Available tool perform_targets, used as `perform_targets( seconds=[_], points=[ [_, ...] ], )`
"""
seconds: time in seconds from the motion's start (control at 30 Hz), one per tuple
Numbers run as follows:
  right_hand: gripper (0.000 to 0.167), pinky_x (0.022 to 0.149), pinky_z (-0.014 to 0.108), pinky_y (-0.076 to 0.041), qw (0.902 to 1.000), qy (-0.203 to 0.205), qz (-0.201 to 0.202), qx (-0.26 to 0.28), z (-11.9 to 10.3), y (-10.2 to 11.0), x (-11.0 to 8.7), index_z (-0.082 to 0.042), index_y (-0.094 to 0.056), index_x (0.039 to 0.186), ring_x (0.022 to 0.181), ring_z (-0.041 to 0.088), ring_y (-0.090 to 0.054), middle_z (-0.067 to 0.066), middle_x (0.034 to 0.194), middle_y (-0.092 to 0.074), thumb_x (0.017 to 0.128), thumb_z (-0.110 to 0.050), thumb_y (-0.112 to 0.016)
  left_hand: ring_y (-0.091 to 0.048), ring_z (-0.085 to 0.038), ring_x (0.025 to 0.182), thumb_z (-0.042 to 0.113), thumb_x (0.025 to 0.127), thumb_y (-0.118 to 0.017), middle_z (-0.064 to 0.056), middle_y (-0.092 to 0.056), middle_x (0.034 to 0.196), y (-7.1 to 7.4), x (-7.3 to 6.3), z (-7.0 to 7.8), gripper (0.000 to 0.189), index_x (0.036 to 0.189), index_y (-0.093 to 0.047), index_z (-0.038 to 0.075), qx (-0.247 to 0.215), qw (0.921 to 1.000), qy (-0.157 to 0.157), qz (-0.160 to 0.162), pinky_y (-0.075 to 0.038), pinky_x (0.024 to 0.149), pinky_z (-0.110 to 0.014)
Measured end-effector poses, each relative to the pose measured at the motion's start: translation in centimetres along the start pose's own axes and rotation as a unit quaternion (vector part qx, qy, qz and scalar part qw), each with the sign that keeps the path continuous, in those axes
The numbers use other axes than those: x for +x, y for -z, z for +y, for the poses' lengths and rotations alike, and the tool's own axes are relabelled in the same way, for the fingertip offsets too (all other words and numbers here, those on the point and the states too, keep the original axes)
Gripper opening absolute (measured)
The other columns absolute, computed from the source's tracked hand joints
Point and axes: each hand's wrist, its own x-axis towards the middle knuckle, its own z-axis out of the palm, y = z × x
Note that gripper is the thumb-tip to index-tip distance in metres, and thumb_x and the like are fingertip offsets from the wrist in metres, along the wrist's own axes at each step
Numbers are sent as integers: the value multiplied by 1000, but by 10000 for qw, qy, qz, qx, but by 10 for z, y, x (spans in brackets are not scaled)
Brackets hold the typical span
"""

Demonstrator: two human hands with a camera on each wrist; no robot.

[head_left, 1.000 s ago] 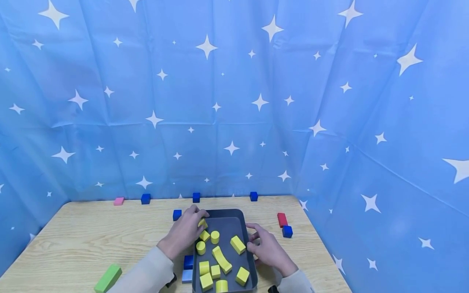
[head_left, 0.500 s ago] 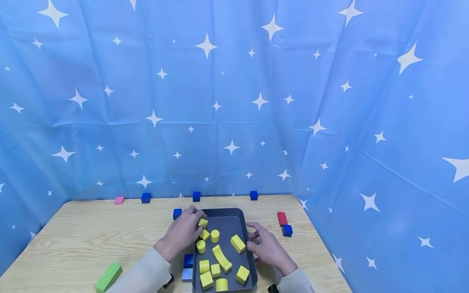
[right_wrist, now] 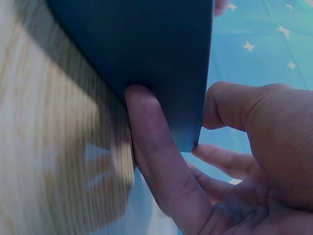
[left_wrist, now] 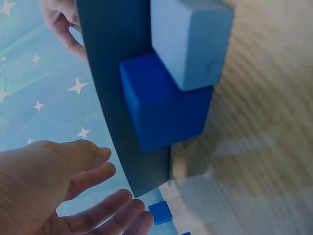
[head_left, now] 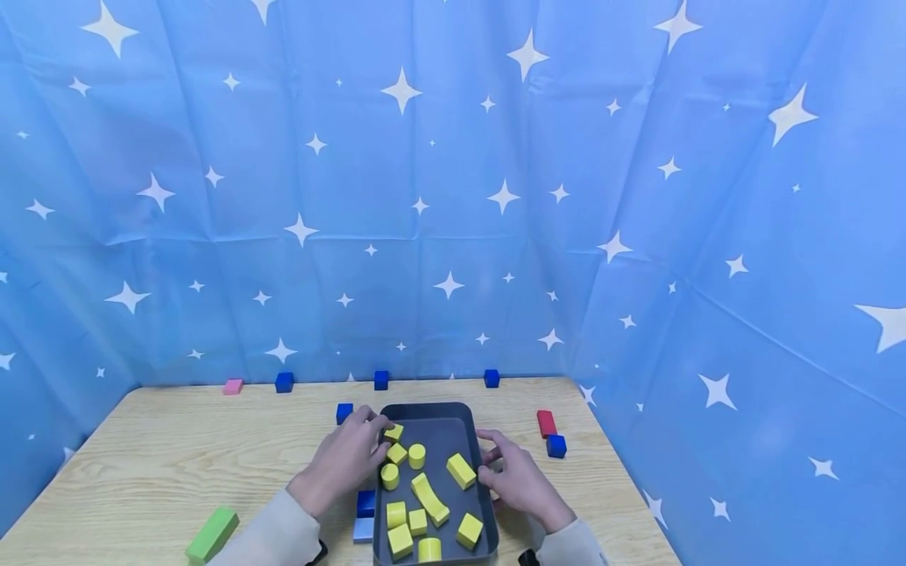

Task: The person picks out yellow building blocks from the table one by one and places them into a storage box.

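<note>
A dark grey tray (head_left: 453, 412) lies on the table, with several yellow blocks in it: cubes, cylinders, a rectangular block (head_left: 461, 471) and a curved piece (head_left: 429, 499). My left hand (head_left: 345, 456) hovers at the tray's upper left rim, fingers loosely bent beside a yellow block (head_left: 395, 433); the left wrist view shows the hand (left_wrist: 54, 191) with nothing in its grasp. At the right wall, my right hand (head_left: 520, 479) holds the tray. In the right wrist view one finger (right_wrist: 156, 137) presses low on the outer wall, and the thumb (right_wrist: 230, 105) meets the rim.
Against the tray's left side sit a dark blue block (head_left: 366, 503) and a light blue block (head_left: 363, 530). A green block (head_left: 212, 536) lies front left. Blue cubes (head_left: 381, 380) and a pink block (head_left: 233, 387) line the back. A red block (head_left: 546, 424) touches a blue cube (head_left: 556, 446) at right.
My left hand has drawn back slightly to the left from the yellow blocks in the tray's upper left corner. The right hand and the tray have stayed in place.
</note>
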Motion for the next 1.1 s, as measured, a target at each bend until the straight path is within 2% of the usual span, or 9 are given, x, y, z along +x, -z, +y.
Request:
perform_targets(
  seconds=[0.2,0.37,0.53,0.73,0.87,1.1],
  points=[
    [73,65,46,-73,10000,22,3,26,0,1,0,-10,-48,175,98,26,-79,19,128,-72,106,-5,-73,-67,-14,97,17,104,-89,-7,-75,119,2,-9,-4,27,129,-85,12,-11,10000,55,40,-64,75,-34],
    [73,65,45,-73,10000,33,15,10,2,0,2,-11,-50,175,100,26,-78,19,128,-72,106,-6,-73,-68,-16,102,19,105,-87,-6,-74,122,7,-18,-9,25,130,-84,14,-129,9993,344,-47,-67,82,-40],
    [72,66,45,-73,10000,43,10,-12,2,-1,1,-11,-50,174,101,27,-79,18,128,-72,106,-7,-74,-67,-14,100,23,106,-88,-6,-73,121,12,-29,-17,25,130,-84,17,-112,9987,485,-74,-65,77,-36],
    [70,67,45,-73,9999,43,14,-90,1,-2,0,-10,-50,174,102,27,-80,19,129,-73,109,-8,-72,-75,-24,112,22,105,-88,-10,-75,127,20,-44,-27,25,130,-83,17,-49,9981,608,30,-71,80,-45],
    [68,67,44,-73,9999,37,13,-155,0,-3,-2,-11,-49,175,101,27,-81,19,132,-74,110,-9,-72,-76,-27,112,22,106,-88,-10,-76,126,26,-53,-31,27,132,-83,16,-57,9973,729,-11,-71,81,-47],
    [66,67,42,-73,9997,85,6,-232,1,-1,-7,-10,-50,175,99,25,-81,22,136,-74,113,-11,-72,-76,-35,126,26,108,-85,-14,-74,138,39,-66,-44,35,141,-80,16,-6,9956,926,-148,-71,97,-59]
  ],
)
